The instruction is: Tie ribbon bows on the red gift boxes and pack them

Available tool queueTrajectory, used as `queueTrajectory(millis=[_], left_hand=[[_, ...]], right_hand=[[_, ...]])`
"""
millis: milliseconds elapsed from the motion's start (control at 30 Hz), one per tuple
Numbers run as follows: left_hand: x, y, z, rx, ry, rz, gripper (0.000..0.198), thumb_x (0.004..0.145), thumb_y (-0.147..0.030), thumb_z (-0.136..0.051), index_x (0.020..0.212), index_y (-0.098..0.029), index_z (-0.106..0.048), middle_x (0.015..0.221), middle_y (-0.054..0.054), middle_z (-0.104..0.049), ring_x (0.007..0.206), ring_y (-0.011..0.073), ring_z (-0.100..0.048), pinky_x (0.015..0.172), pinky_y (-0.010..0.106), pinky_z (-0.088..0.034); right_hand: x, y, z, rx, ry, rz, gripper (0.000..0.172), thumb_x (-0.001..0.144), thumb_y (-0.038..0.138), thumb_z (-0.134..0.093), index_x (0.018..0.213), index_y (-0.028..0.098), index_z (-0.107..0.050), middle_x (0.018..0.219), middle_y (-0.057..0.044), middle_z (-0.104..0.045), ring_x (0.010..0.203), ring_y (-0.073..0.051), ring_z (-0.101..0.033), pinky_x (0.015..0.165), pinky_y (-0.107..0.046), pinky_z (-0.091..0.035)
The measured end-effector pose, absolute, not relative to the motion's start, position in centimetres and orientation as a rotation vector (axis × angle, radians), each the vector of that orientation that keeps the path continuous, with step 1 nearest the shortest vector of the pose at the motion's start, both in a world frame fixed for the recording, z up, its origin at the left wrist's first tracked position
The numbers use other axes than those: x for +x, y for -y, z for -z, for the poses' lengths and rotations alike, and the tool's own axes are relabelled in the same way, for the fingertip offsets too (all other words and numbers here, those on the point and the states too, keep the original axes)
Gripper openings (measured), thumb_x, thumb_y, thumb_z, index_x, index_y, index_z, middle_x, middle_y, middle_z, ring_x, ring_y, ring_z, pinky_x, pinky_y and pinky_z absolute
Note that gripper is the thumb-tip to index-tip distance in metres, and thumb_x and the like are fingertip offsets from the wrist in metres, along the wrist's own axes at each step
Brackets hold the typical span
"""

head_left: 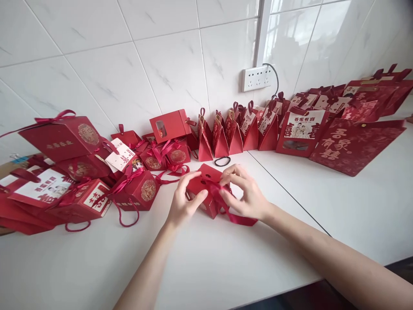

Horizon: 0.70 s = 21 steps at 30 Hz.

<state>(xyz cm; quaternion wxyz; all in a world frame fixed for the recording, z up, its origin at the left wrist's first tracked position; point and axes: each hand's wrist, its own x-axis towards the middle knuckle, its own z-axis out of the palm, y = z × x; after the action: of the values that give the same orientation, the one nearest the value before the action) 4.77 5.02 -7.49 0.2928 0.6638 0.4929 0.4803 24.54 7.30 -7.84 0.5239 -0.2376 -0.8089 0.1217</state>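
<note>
Both hands are at work on the small red box [204, 186], which sits on the white table [206, 267] just in front of the black hair band [222, 161]. The left hand [184, 203] cups the box's near side, thumb and fingers curled and pressed against the card. That looks like a brace, so the box cannot slide. The right hand [247, 194] comes in from the other side, its fingers [229, 175] bent and pinching the ribbon [232, 214] at the top of the box, while the loose end trails onto the table beneath the palm. Both forearms reach in low and the wrists angle toward each other. Behind the hair band stands a row of pointed boxes [226, 134]. A pile of gift boxes [77, 172] is left of it, and flat red bags [355, 144] are to its right.
</note>
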Motion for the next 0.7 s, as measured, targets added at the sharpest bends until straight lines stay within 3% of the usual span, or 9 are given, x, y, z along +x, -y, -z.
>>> queueTrajectory(millis=[133, 200, 267, 333, 400, 467, 600, 700], left_hand=[[5.3, -4.8, 7.0, 1.886, -1.36, -1.263, 0.03, 0.07, -0.044, -0.067, 0.091, -0.022, -0.068, 0.112, 0.009, -0.053, 0.12, 0.0305, -0.047, 0.095, 0.04, -0.044], [5.6, -4.8, 6.9, 1.882, -1.391, -1.291, 0.027, 0.068, -0.044, -0.068, 0.081, -0.021, -0.067, 0.105, 0.008, -0.052, 0.113, 0.0287, -0.051, 0.092, 0.038, -0.045], [5.9, -4.8, 6.9, 1.838, -1.448, -1.343, 0.022, 0.07, -0.041, -0.066, 0.073, -0.02, -0.063, 0.096, 0.006, -0.054, 0.105, 0.0252, -0.054, 0.089, 0.034, -0.045], [6.3, -4.7, 6.8, 1.739, -1.483, -1.387, 0.018, 0.076, -0.037, -0.06, 0.072, -0.02, -0.06, 0.088, 0.004, -0.056, 0.094, 0.0208, -0.056, 0.085, 0.031, -0.044], [6.5, -4.7, 6.8, 1.602, -1.487, -1.419, 0.014, 0.079, -0.033, -0.056, 0.074, -0.02, -0.059, 0.082, 0.001, -0.059, 0.085, 0.0174, -0.057, 0.08, 0.028, -0.044], [6.5, -4.6, 6.9, 1.475, -1.494, -1.446, 0.012, 0.079, -0.03, -0.055, 0.074, -0.02, -0.058, 0.077, 0.0, -0.061, 0.077, 0.0151, -0.056, 0.072, 0.025, -0.044], [5.6, -4.9, 6.9, 1.275, -1.519, -1.489, 0.012, 0.072, -0.029, -0.062, 0.072, -0.019, -0.055, 0.069, -0.003, -0.058, 0.058, 0.01, -0.049, 0.054, 0.021, -0.037], [4.9, -5.2, 6.9, 1.158, -1.444, -1.528, 0.014, 0.066, -0.023, -0.064, 0.073, -0.019, -0.053, 0.089, -0.001, -0.064, 0.052, 0.0058, -0.044, 0.05, 0.02, -0.034]], right_hand=[[24.1, -6.0, 7.2, -0.232, 2.093, -0.116, 0.049, 0.088, 0.055, -0.037, 0.108, 0.018, -0.062, 0.103, -0.011, -0.059, 0.092, -0.024, -0.057, 0.077, -0.043, -0.037], [23.8, -5.7, 7.2, -0.147, 2.124, -0.132, 0.055, 0.091, 0.057, -0.029, 0.111, 0.016, -0.059, 0.101, -0.011, -0.061, 0.091, -0.023, -0.059, 0.077, -0.042, -0.039], [23.8, -5.7, 7.4, -0.153, 2.057, -0.098, 0.049, 0.093, 0.052, -0.029, 0.108, 0.015, -0.057, 0.093, -0.011, -0.062, 0.086, -0.022, -0.059, 0.074, -0.04, -0.042], [24.0, -6.1, 7.6, -0.26, 1.934, -0.042, 0.032, 0.094, 0.04, -0.034, 0.099, 0.016, -0.054, 0.078, -0.007, -0.06, 0.073, -0.019, -0.057, 0.067, -0.036, -0.043], [24.4, -6.5, 7.8, -0.406, 1.88, -0.036, 0.014, 0.093, 0.026, -0.039, 0.088, 0.019, -0.05, 0.062, 0.0, -0.053, 0.057, -0.014, -0.049, 0.056, -0.029, -0.041], [24.7, -6.8, 7.9, -0.542, 1.927, -0.091, 0.009, 0.09, 0.021, -0.044, 0.081, 0.02, -0.045, 0.053, 0.004, -0.048, 0.046, -0.01, -0.043, 0.047, -0.024, -0.036], [24.8, -6.9, 7.8, -0.74, 2.006, -0.293, 0.017, 0.085, 0.032, -0.054, 0.079, 0.021, -0.044, 0.063, 0.001, -0.056, 0.053, -0.012, -0.052, 0.049, -0.024, -0.042], [24.5, -6.9, 7.7, -0.837, 2.015, -0.538, 0.017, 0.086, 0.035, -0.051, 0.081, 0.02, -0.044, 0.076, -0.003, -0.06, 0.064, -0.014, -0.056, 0.055, -0.027, -0.047]])
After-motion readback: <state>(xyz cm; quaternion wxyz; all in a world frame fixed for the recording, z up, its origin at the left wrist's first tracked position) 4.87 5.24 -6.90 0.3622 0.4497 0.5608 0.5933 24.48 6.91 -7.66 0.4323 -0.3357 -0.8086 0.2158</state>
